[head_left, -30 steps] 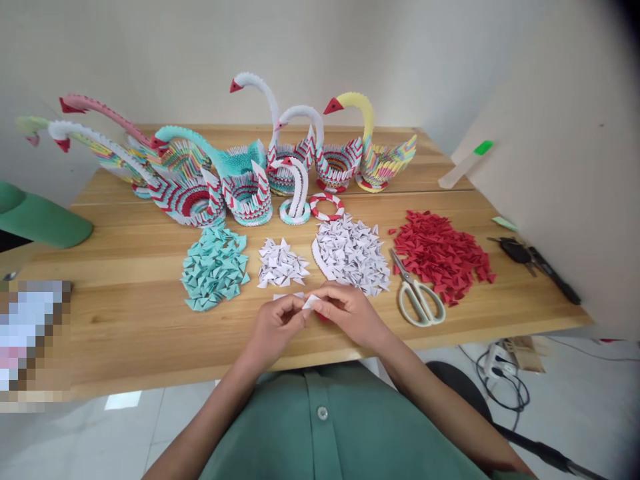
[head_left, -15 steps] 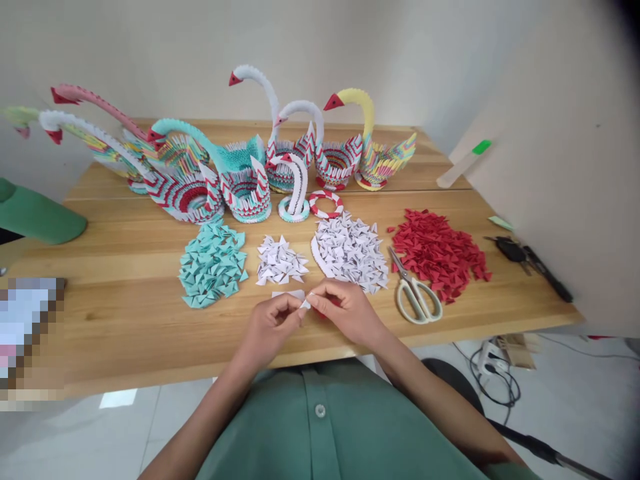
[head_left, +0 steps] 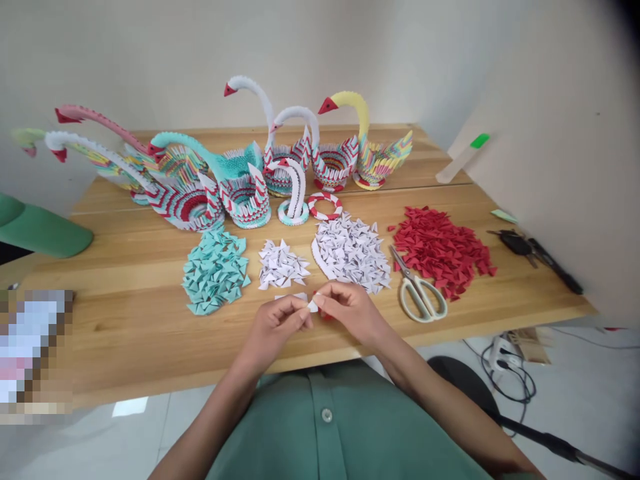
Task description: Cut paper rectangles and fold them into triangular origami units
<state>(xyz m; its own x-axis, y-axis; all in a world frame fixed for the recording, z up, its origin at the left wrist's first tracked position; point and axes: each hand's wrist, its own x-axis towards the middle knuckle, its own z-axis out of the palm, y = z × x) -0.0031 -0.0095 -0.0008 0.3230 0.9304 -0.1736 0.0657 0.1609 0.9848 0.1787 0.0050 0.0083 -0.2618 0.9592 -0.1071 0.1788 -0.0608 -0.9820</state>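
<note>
Both hands at work on the near side of the small white pile point(head_left: 283, 264), which serves as reference for all places below.

Left hand point(head_left: 274, 325): grip narrow, thumb and fingertips pinching a small white paper piece point(head_left: 313, 306). Right hand point(head_left: 353, 313): grip also narrow, thumb and forefinger closed on the same piece from the other side. The piece sits between the two sets of fingertips, near and slightly right of the small white pile; its exact fold cannot be made out.

A white paper strip point(head_left: 291, 297) lies between the small white pile and the left hand. A red item point(head_left: 327, 316), mostly hidden under the right hand, lies near and right of the pile.

Left of the pile: teal pile point(head_left: 215, 272). Just right of it: large white pile point(head_left: 354, 253), with a curved white chain point(head_left: 320, 260) along its left edge. Farther right: scissors point(head_left: 423, 298), handles toward the person; then red pile point(head_left: 443, 250).

Behind the pile: red-and-white ring point(head_left: 326, 217) and white necks point(head_left: 299, 190) standing at a teal-and-white ring point(head_left: 293, 221). Beyond these, on the same wooden table point(head_left: 150, 340), paper swans point(head_left: 334, 175) stand in a group.
</note>
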